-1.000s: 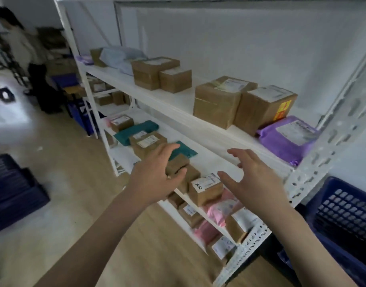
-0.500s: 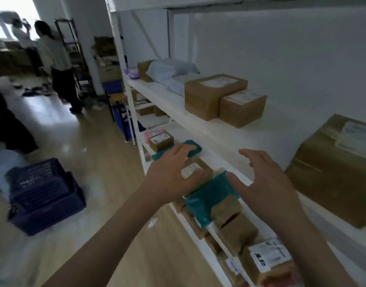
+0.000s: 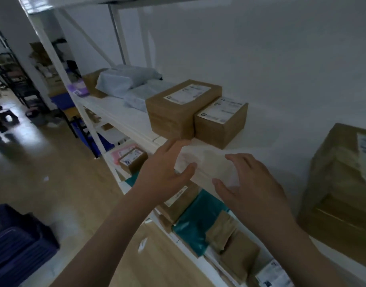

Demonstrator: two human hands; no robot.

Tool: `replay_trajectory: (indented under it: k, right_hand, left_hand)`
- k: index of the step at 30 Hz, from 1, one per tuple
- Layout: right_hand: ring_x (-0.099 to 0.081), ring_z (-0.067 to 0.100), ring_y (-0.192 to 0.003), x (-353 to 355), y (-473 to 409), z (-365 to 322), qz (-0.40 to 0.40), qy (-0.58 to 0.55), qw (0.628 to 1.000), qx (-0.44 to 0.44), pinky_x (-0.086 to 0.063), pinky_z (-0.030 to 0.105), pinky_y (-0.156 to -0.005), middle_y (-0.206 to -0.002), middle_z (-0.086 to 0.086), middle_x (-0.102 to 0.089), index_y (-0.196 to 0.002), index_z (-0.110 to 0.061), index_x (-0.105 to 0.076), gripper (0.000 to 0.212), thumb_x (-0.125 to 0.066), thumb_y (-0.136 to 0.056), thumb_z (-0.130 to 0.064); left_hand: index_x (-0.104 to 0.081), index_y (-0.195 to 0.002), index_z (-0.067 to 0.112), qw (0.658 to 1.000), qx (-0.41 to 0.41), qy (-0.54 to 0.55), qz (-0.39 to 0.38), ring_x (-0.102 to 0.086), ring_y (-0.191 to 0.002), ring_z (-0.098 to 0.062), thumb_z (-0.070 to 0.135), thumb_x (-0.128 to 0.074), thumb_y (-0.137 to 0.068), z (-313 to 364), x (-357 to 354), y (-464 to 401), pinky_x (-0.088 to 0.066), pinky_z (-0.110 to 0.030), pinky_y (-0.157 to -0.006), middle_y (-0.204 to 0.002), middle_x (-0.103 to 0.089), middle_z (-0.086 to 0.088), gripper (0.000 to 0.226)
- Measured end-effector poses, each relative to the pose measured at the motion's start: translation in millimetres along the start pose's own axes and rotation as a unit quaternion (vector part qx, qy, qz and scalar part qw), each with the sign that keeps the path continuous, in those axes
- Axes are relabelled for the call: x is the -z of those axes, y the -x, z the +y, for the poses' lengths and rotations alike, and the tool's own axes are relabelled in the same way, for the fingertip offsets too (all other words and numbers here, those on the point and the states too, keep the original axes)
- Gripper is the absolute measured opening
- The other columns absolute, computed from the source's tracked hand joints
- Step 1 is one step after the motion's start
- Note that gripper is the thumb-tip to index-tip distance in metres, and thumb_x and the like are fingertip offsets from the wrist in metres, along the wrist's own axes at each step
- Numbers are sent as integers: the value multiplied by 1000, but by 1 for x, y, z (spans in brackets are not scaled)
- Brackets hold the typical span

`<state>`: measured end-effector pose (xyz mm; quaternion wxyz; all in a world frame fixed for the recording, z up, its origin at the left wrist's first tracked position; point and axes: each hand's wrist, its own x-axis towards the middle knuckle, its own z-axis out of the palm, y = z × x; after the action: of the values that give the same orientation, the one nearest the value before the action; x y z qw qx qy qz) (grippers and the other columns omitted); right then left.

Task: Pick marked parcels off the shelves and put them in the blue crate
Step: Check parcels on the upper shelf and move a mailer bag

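1. Both hands are raised in front of the white metal shelving unit (image 3: 136, 129), at the front edge of its upper board, and between them sits a pale, blurred patch that reads as a flat white parcel or sheet of paper (image 3: 207, 164); the blur makes it impossible to say which
2. The left hand (image 3: 163, 172) has its thumb curled onto the near edge of that pale item and its fingers reaching round the far left side, so it appears to grip it
3. The right hand (image 3: 252, 187) lies against the item's right end with fingers spread and lightly bent; whether it holds the item or only steadies it, I cannot tell
4. Just behind the hands, two brown cardboard boxes with white labels stand touching side by side: the larger box (image 3: 182, 108) on the left, the smaller box (image 3: 221, 123) on the right
5. The lower shelf below the hands carries a teal plastic mailer (image 3: 196, 220) among small brown parcels
6. The dark blue slatted crate (image 3: 18, 241) stands on the wooden floor at lower left, well apart from the hands; what shows of its inside is dark, and no parcel can be made out there
7. As a judgement, the task is at an early picking step: one item is just being taken at the shelf, carrying it to the crate is left to do, and many parcels remain shelved
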<state>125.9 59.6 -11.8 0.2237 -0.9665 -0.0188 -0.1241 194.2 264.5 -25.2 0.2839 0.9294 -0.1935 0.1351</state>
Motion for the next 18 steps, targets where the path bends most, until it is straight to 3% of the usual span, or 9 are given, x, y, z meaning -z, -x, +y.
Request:
replay_trajectory:
  k: [4,7,10,18]
  right_hand:
    - [-46,12,-120,-2,-5,1,35,29,999,-13,-46,29,-94,-137,-10,-46,-142,-28,-41,59,-54,-91,-56]
    - [-48,12,-119,-6,-7,1,52,43,997,-40,-49,30,-94,-137,-11,-48,-142,-30,-42,60,-54,-91,-58]
    - [-49,11,-118,-10,-10,-3,68,68,993,-73,-50,31,-94,-137,-13,-47,-142,-33,-40,60,-53,-90,-61]
    - [-53,12,-119,-31,-30,-25,116,99,968,-198,-51,36,-95,-136,-13,-51,-139,-36,-41,60,-59,-87,-61]
  left_hand:
    - [-41,-142,37,999,-34,5,9,-41,-106,5,53,-52,-97,-2,-2,-18,-41,-22,-84,-129,-44,24,50]
    - [-42,-144,32,998,-65,8,-21,-47,-109,-2,53,-51,-98,-6,-4,-26,-38,-23,-85,-140,-47,14,52]
    - [-42,-144,31,993,-99,14,-56,-53,-109,-11,54,-50,-97,-13,-1,-32,-44,-31,-86,-145,-43,13,53]
    - [-34,-150,31,978,-167,43,-121,-50,-121,-9,58,-45,-98,-42,12,-60,-39,-27,-85,-153,-31,19,60]
